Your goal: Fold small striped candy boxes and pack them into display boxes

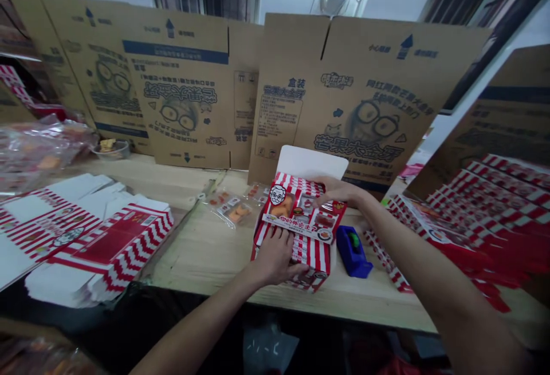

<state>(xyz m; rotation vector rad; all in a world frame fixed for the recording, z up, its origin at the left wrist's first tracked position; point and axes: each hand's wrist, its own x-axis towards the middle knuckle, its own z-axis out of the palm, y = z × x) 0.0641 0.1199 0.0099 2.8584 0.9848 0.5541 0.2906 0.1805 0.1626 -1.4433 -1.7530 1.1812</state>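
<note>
A red-and-white striped carton (310, 252) sits at the middle of the table, with a plain white flap (311, 163) raised at its back. A printed red panel (301, 210) with food pictures and an old-man cartoon lies tilted across its upper part; whether it is a separate packet or the carton's lid I cannot tell. My left hand (277, 255) rests on the striped front part, fingers stretched towards the panel and thumb apart. My right hand (337, 192) bends over the panel's upper right, fingers on its surface and edge. A blue tape dispenser (354, 253) stands just right of the carton.
Flat striped cartons (116, 237) are piled at left. Small clear sachets (232, 209) lie behind the carton, left of it. Stacked striped boxes (485, 209) fill the right side. Brown cardboard sheets (180, 89) wall the table's back. A clear tub (110, 149) stands at back left.
</note>
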